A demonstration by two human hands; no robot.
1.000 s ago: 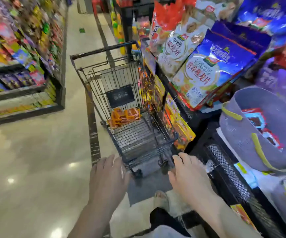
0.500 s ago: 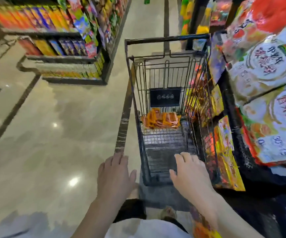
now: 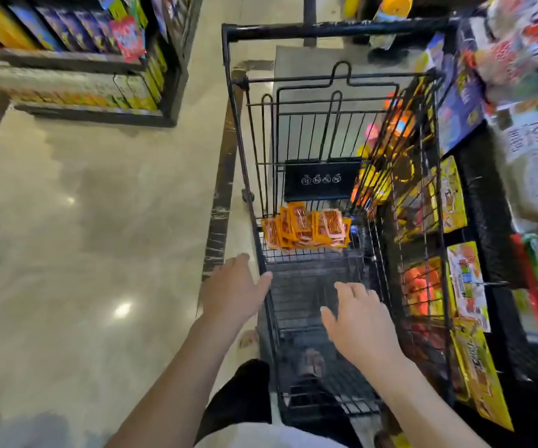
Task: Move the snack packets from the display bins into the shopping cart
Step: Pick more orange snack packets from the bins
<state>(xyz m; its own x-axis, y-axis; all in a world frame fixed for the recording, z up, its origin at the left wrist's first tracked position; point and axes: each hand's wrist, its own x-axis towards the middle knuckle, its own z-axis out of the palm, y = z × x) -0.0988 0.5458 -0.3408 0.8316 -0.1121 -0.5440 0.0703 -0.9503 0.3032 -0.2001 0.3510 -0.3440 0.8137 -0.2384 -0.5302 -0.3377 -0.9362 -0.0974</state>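
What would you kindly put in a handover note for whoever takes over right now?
Left hand: open, empty, by the left rim of the cart; I cannot tell whether it touches.
Right hand: open, empty, above the basket's near end.
Packets: an orange pile on the cart floor at the far end, below the black sign.
Done: that pile is in the cart.
Left: the bins are out of view, so how many packets remain there is unknown; probably go back and check them.
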